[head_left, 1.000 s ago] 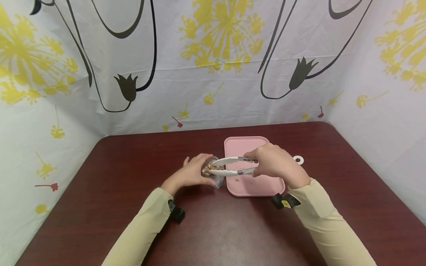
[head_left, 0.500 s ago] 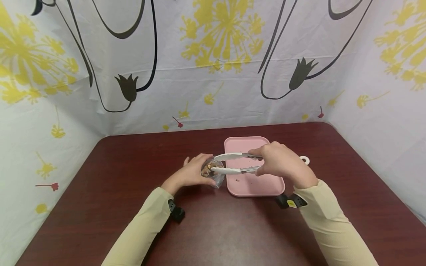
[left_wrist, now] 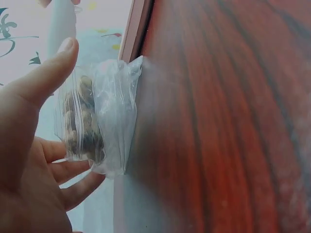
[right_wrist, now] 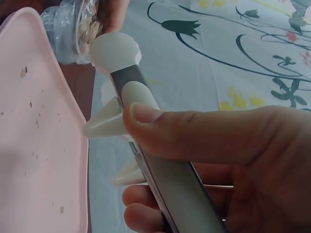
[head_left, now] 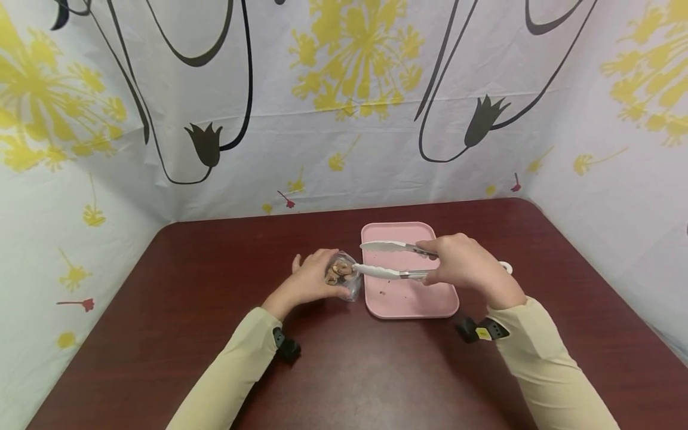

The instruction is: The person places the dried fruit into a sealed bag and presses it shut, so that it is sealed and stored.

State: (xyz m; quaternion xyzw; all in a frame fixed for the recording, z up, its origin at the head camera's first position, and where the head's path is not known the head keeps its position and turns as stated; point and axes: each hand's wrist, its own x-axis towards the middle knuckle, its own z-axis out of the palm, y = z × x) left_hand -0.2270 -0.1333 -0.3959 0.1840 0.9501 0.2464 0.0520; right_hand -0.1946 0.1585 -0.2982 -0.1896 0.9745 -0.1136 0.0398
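Note:
My left hand [head_left: 306, 280] grips a small clear plastic container [head_left: 353, 291], its thumb and fingers around the sides. Brown, wrinkled, curled pieces [head_left: 337, 272] fill it; their exact kind is unclear. Crumpled clear plastic [left_wrist: 115, 116] covers the container's lower part in the left wrist view. My right hand [head_left: 464, 263] holds a pair of tongs [head_left: 384, 272] with white tips and metal arms. The tongs' arms are spread, nothing between them, over the tray's left side. One tip is beside the container's mouth. In the right wrist view the thumb presses the tongs' upper arm [right_wrist: 177, 189].
A pink rectangular tray [head_left: 400, 306] lies under the tongs, right of the container, with small dark crumbs [right_wrist: 36, 121] scattered on it. Both stand on a dark red wooden table [head_left: 365, 370]. A white patterned sheet [head_left: 301, 143] hangs behind the table and along its sides.
My right hand has drawn the tongs to the right, out of the container's mouth, and their arms have spread wider. My left hand and the container stay almost in place.

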